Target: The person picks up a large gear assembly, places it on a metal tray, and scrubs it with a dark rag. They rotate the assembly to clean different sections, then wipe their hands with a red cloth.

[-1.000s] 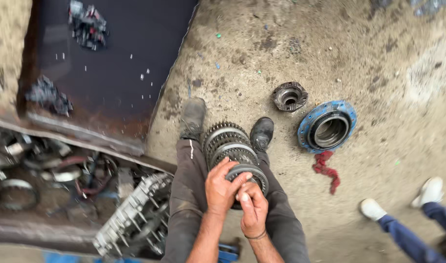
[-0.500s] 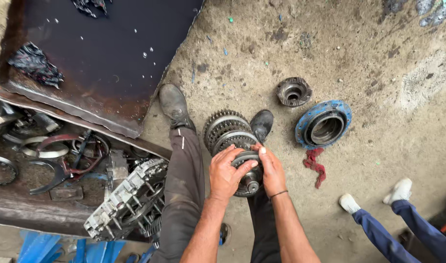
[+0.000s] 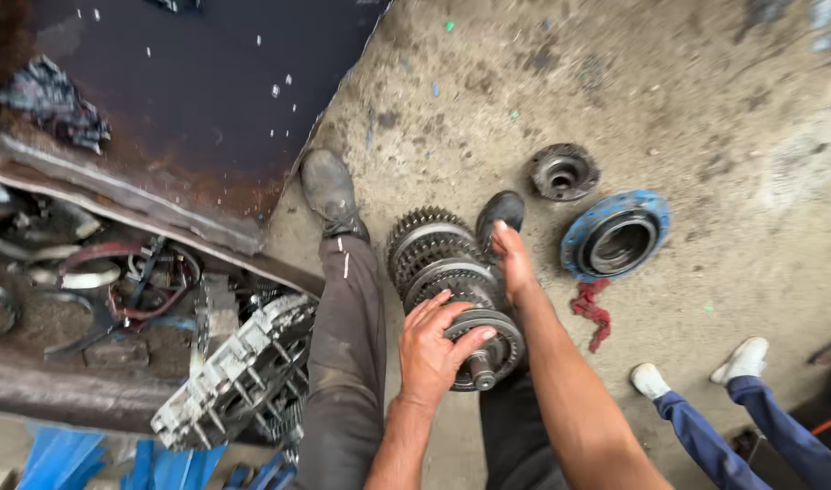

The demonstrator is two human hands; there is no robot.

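Note:
A greasy steel gear shaft with several stacked gears [image 3: 433, 249] stands upright on the concrete between my two shoes. My left hand [image 3: 433, 349] lies over the top gear [image 3: 497, 340], fingers wrapped around its near rim beside the shaft's end. My right hand [image 3: 513, 261] reaches past it and presses against the far side of the middle gears, fingers pointing away from me. Both my grey trouser legs flank the shaft.
A blue-rimmed round housing [image 3: 615, 238] and a smaller dark hub [image 3: 562, 171] lie on the concrete to the right, with a red rag [image 3: 592, 311] beside them. Another person's blue legs and white shoes [image 3: 742, 363] stand lower right. A grey gearbox casing [image 3: 238, 372] and scrap lie left.
My right hand has slid from the top gear down to the far side of the stack. The view has shifted closer to the gear shaft.

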